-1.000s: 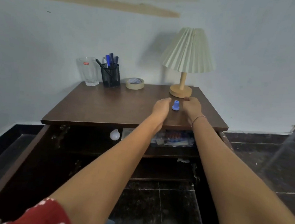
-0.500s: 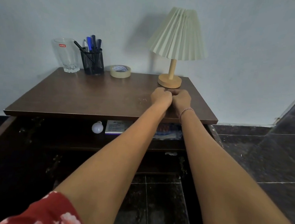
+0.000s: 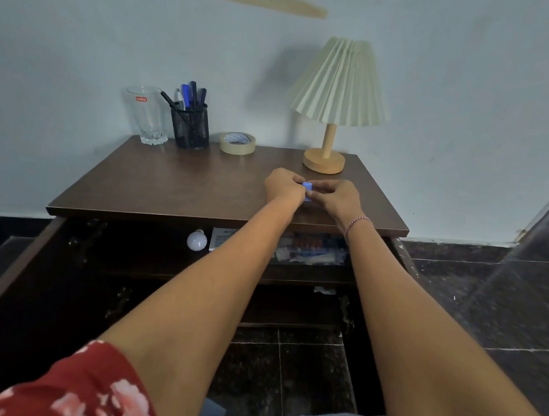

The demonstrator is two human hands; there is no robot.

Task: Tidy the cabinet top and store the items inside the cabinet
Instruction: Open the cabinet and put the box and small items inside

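A small blue piece [image 3: 307, 186] is held between both hands on the cabinet top [image 3: 170, 183].

It is pinched by the curled fingers of the left hand [image 3: 283, 186] and the right hand [image 3: 337, 197], knuckles nearly touching. The lamp [image 3: 324, 161] is seen just beyond the right hand, and the tape roll [image 3: 237, 143] beyond and left of the left hand.

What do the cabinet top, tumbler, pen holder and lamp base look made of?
Cabinet top: dark wood or laminate, faint sheen.
Tumbler: clear glass, see-through, thick faceted foot.
Pen holder: black mesh, probably metal.
Lamp base: pale matte wood, as it looks.
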